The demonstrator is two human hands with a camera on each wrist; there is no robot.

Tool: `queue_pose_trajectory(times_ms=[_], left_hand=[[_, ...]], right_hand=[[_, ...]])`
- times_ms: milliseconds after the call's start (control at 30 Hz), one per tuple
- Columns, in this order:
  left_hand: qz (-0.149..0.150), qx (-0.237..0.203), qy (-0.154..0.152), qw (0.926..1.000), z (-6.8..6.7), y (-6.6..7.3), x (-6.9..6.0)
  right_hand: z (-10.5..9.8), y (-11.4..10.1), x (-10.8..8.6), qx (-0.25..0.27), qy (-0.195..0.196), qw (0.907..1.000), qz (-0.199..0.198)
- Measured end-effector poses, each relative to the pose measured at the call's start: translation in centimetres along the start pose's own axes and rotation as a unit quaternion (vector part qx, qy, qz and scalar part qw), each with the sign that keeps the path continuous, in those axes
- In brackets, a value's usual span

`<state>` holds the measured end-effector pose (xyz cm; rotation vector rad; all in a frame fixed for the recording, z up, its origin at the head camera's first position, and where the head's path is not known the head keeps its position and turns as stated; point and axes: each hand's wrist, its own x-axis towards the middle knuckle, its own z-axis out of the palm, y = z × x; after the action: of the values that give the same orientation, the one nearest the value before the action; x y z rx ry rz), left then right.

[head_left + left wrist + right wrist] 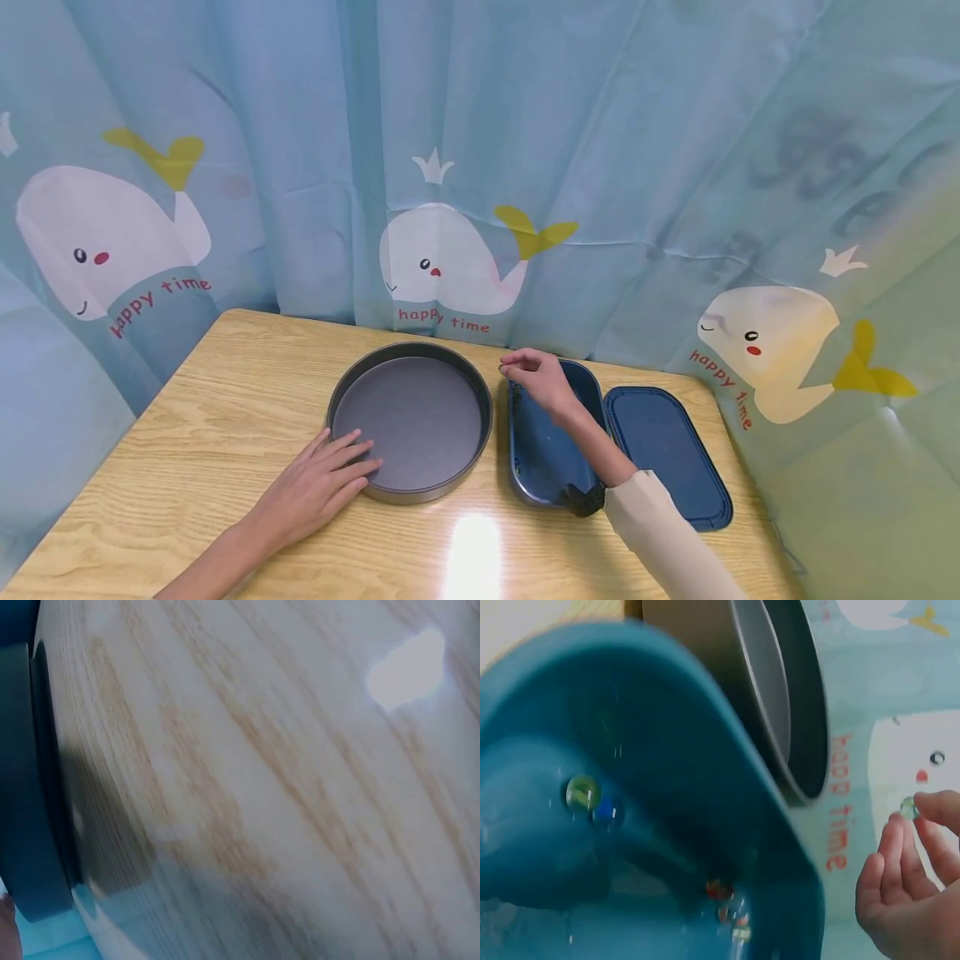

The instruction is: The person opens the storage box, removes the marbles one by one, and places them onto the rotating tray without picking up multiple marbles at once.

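My right hand [546, 385] is raised over the far left part of a blue rectangular container [542, 454]. In the right wrist view, its thumb and fingertips pinch a clear greenish glass marble [908, 808]. Inside the container lie a yellow-green marble [583, 793], a blue marble [607, 814] and a cluster of reddish and clear marbles [720, 889]. My left hand [318, 483] rests with spread, straight fingers over the near-left rim of a round dark grey pan [420, 417]. The left wrist view shows mostly tabletop beside the pan's wall [30, 787].
A blue lid [667, 454] lies flat to the right of the container. All stand on a light wooden table [247, 375]. Behind and at the sides hangs a blue curtain [300, 167] with whale prints, close to the table's far edge.
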<state>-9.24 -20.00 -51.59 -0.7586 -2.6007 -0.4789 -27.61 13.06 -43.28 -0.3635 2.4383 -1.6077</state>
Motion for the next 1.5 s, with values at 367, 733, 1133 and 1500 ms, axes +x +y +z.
queue_pose_trajectory(times_ms=[367,733,1133,1500], left_hand=[[0.005,-0.006,0.008,0.9999,0.1,-0.1,-0.1],[0.000,-0.012,0.008,0.9999,0.2,-0.2,-0.2],[-0.002,-0.007,0.001,1.0000,0.1,-0.2,-0.1],[-0.011,-0.017,-0.003,0.9998,0.0,-0.2,-0.1]], right_hand=[[3.9,-2.0,-0.2,0.039,-0.098,0.9942,-0.022],[7.3,-2.6,0.4,-0.010,-0.121,0.9921,-0.030],[10.7,-1.8,0.6,-0.035,-0.119,0.9922,-0.011],[12.5,-0.6,0.7,-0.097,-0.092,0.9910,-0.013]])
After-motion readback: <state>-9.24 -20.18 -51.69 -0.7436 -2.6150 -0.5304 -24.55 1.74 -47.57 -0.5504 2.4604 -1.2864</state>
